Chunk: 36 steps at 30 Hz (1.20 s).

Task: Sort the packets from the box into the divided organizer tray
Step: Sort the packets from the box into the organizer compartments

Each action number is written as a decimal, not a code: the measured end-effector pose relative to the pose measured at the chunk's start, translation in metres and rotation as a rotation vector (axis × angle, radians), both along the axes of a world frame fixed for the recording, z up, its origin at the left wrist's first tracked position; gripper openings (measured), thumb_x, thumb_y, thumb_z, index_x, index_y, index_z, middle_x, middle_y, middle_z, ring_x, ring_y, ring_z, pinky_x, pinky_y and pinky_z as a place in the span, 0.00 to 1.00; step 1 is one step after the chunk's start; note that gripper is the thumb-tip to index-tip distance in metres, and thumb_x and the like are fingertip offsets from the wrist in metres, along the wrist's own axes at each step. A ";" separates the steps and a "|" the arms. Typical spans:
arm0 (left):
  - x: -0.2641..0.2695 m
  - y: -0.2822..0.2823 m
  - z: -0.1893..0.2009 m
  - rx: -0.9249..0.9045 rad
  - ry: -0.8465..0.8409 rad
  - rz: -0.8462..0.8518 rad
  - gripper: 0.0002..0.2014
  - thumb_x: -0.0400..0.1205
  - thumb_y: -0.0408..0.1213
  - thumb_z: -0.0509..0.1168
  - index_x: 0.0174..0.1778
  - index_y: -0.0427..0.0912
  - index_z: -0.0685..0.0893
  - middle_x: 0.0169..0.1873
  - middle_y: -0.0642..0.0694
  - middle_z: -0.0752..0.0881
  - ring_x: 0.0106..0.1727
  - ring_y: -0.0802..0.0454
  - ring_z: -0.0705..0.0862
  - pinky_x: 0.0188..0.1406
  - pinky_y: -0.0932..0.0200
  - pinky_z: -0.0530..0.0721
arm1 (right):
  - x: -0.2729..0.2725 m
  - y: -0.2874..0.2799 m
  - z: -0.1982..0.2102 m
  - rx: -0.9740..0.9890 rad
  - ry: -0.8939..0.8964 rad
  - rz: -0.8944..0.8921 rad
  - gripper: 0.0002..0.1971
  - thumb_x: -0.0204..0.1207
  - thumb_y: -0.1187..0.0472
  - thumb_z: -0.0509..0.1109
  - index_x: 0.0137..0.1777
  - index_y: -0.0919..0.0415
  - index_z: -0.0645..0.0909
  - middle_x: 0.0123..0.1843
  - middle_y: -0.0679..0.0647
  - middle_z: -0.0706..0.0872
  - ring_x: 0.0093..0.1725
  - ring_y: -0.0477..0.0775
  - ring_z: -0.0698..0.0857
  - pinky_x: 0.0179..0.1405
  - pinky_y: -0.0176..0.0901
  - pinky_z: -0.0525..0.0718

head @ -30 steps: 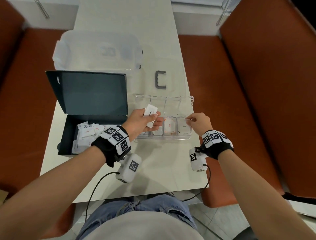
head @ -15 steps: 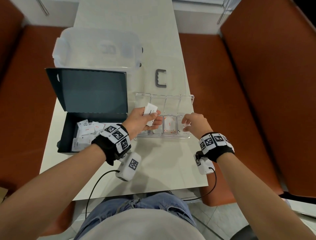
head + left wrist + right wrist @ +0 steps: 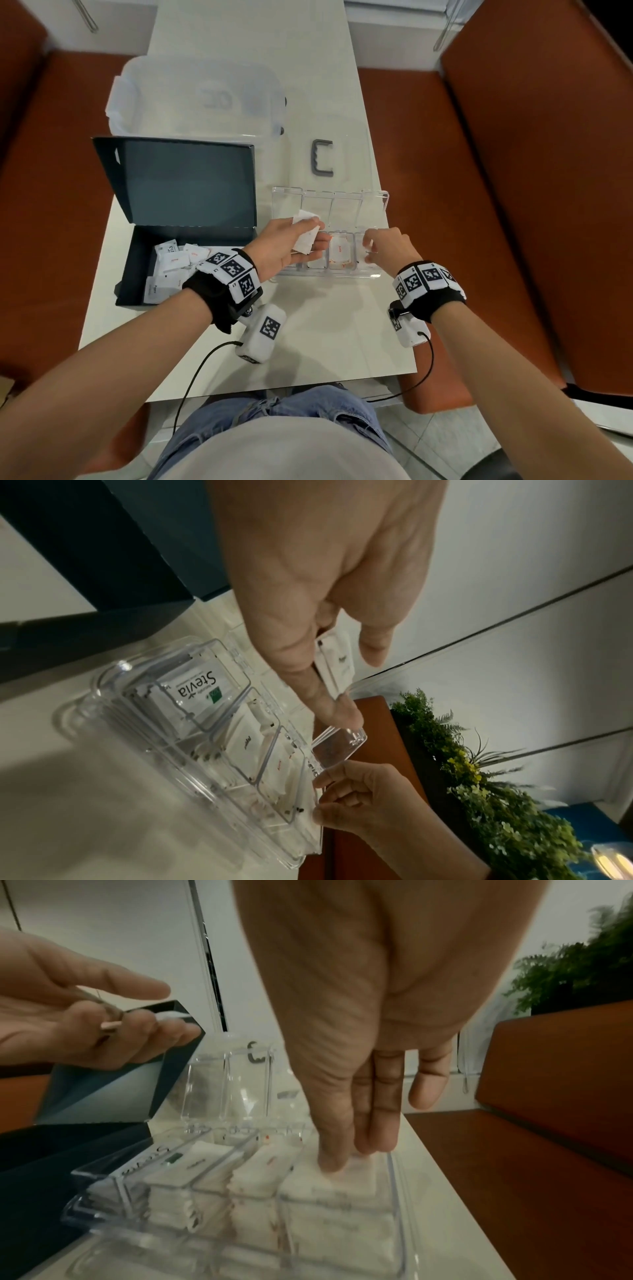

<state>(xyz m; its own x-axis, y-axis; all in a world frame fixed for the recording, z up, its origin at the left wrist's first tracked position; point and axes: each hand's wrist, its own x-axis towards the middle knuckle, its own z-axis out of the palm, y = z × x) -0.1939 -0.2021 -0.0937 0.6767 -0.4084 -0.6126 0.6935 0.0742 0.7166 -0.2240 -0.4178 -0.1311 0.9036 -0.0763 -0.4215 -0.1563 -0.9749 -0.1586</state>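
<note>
The clear divided organizer tray [image 3: 329, 274] lies on the white table with packets stacked in its compartments; a Stevia packet [image 3: 192, 688] tops the leftmost one. My left hand [image 3: 317, 236] hovers over the tray's left half and pinches a few white packets [image 3: 306, 230] between thumb and fingers [image 3: 339, 710]. My right hand [image 3: 371, 251] reaches into the rightmost compartment, where its straight fingertips [image 3: 329, 1164] press on the packet stack [image 3: 335, 1204]. The dark box [image 3: 137, 260] at the left holds several loose packets [image 3: 174, 263].
The tray's clear lids [image 3: 329, 205] stand open at its far side. The box lid [image 3: 185, 181] stands upright. Behind are a translucent storage bin [image 3: 195, 99] and a grey C-shaped piece [image 3: 323, 157]. Orange benches [image 3: 445, 205] flank the narrow table.
My right hand moved slightly left and down into the rightmost compartment, and its fingers now press on the stack. My left hand with its packets has barely shifted.
</note>
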 end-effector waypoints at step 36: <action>0.008 0.015 0.003 -0.094 -0.045 0.062 0.08 0.87 0.31 0.61 0.54 0.33 0.84 0.47 0.39 0.92 0.47 0.41 0.91 0.43 0.57 0.90 | 0.024 0.051 0.059 0.970 -0.175 -0.414 0.02 0.78 0.67 0.70 0.45 0.61 0.84 0.41 0.57 0.88 0.32 0.48 0.87 0.36 0.41 0.85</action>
<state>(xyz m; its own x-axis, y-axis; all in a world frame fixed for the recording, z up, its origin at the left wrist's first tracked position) -0.1860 -0.1871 -0.0902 0.7287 -0.4186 -0.5420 0.6525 0.1843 0.7350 -0.1998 -0.3671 -0.0721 0.9379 -0.0926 -0.3342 -0.3464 -0.2962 -0.8901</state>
